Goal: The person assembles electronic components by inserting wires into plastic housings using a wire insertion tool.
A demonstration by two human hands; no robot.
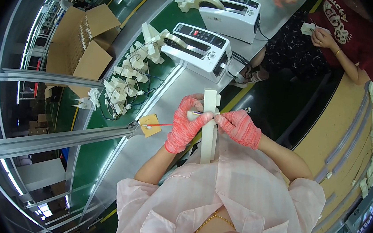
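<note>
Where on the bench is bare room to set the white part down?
Bare grey ledge between the left hand and the near tape dispenser. Crowded: the green belt holds white parts near the cardboard box.

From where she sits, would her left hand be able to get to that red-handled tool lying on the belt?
Probably yes: the red-handled tool lies just beside her left hand, nothing between them, though that hand now grips the white plastic part.
</note>
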